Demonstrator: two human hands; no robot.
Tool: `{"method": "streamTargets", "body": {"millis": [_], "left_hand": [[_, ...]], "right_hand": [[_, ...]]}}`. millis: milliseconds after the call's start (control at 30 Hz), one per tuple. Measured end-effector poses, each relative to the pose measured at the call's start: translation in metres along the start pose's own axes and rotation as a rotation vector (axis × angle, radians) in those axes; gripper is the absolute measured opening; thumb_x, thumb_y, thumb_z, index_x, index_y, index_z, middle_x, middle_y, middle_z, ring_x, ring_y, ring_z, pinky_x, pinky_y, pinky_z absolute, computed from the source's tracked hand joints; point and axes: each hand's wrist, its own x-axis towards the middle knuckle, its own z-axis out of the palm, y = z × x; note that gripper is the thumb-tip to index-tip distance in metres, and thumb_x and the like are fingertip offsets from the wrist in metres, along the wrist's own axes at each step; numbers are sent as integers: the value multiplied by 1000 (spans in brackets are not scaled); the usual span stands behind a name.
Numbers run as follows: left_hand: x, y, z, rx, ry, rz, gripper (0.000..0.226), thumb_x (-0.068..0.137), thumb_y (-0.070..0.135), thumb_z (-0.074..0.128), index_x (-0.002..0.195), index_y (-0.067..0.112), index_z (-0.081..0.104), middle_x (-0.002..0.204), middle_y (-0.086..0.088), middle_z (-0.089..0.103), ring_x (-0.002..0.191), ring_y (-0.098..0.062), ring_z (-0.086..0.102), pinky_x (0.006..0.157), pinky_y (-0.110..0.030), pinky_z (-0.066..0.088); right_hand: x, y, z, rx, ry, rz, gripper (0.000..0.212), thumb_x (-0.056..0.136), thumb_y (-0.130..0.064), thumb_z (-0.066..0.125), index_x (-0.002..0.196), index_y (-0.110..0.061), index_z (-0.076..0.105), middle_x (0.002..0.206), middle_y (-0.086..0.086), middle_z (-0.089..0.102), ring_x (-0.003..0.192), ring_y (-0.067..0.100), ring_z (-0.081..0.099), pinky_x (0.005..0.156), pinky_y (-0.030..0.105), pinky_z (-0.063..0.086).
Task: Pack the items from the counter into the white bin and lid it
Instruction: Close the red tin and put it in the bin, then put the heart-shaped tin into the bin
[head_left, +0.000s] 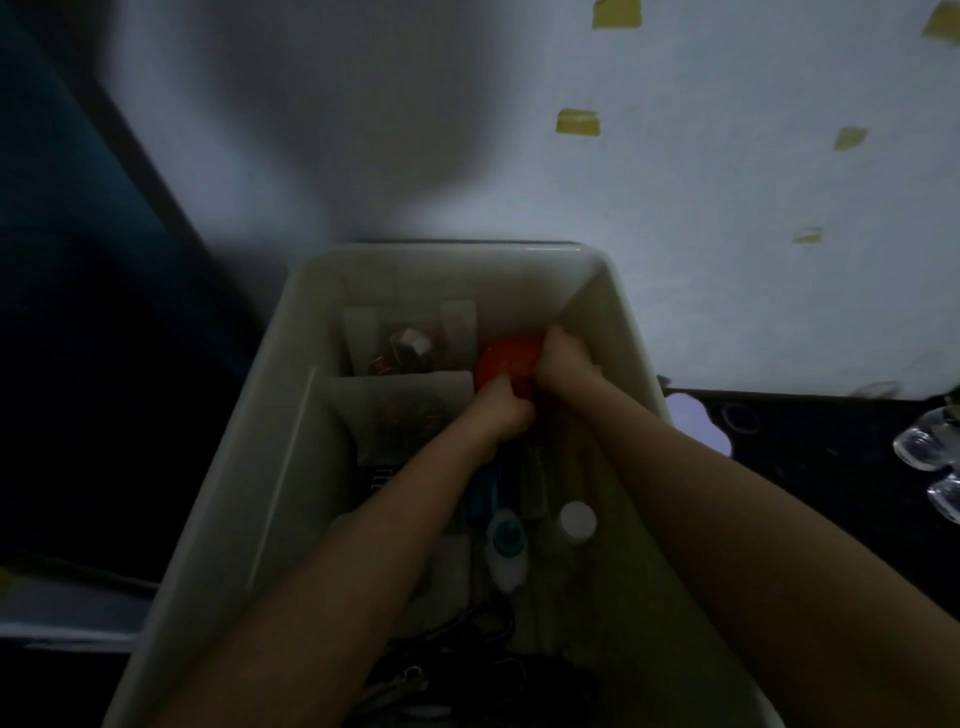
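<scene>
Deep in the white bin (631, 332), both hands close on a red round item (506, 364) at its far right corner, left hand (501, 413) on the near side, right hand (563, 358) to its right, equally near.

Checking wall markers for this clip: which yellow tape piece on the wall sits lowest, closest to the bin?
The small yellow tape piece, right of the white bin; the other four pieces sit higher on the wall.

Both forearms stretched forward, converging; left grip (501, 413) fisted, right grip (563, 358) curled closed, knuckles nearly touching.
</scene>
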Motion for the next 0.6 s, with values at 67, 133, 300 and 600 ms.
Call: {"method": "streamTargets", "body": {"millis": [67,133,300,600], "left_hand": [[-5,6,-3,1,27,-6,31,88,9,57,119,5,58,116,-22,61,105,-34,60,92,-42,52],[-9,13,-6,-19,64,-21,34,86,10,60,120,2,57,116,-22,61,107,-36,60,93,-45,52],[-25,39,-7,32,298,88,28,86,11,53,113,10,58,112,-8,61,102,-23,58,79,-29,49],[-44,94,51,-146,379,313,23,87,10,48,89,32,53,86,9,57,78,-14,57,75,-34,50]], "right_hand": [[-4,0,-13,-66,40,-86,38,90,-14,54,124,2,45,129,23,49,117,37,50,96,40,42],[-13,-1,-26,-18,94,-186,40,90,-9,49,129,2,45,131,21,51,118,35,50,95,35,42],[-51,11,-65,213,357,-347,37,91,-6,45,127,-7,53,121,15,61,110,29,56,85,24,38],[-83,86,-112,445,381,-272,33,91,-6,46,123,-7,56,123,11,58,115,21,53,92,23,39]]}}
